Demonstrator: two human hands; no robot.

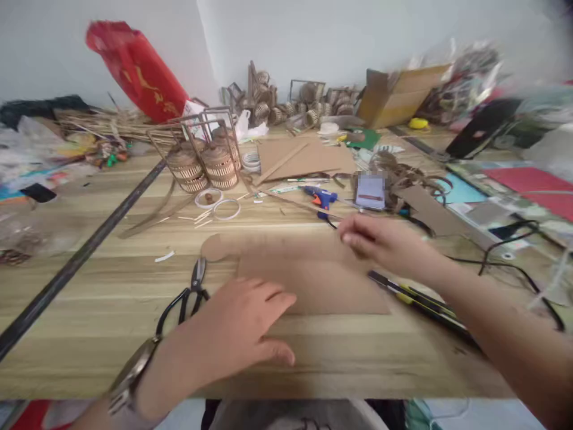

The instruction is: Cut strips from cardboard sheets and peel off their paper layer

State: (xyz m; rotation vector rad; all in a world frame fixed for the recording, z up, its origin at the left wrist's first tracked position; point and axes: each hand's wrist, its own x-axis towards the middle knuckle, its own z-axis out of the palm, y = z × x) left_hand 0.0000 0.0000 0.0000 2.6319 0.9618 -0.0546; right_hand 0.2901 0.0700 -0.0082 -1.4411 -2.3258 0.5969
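My left hand [250, 316] is open, fingers spread, at the near left edge of a brown cardboard sheet [322, 289]. Around its wrist is a metal watch [136, 364]. My right hand [371, 239] is closed, thumb against curled fingers, above the sheet's far right corner. What it pinches, if anything, is hidden and blurred. Along the sheet's far edge is a smeared brown strip with a rounded cardboard end [212, 246]. Black-handled scissors [194, 286] lie left of the sheet. A black and yellow utility knife [416, 301] lies to its right, partly behind my right forearm.
Small slatted lanterns [219, 167] stand at the back left near white rings [227, 209]. A blue glue gun [323, 198] lies beyond the sheet. Black cables [486, 260] run along the right. A dark metal bar [85, 248] crosses the table's left side.
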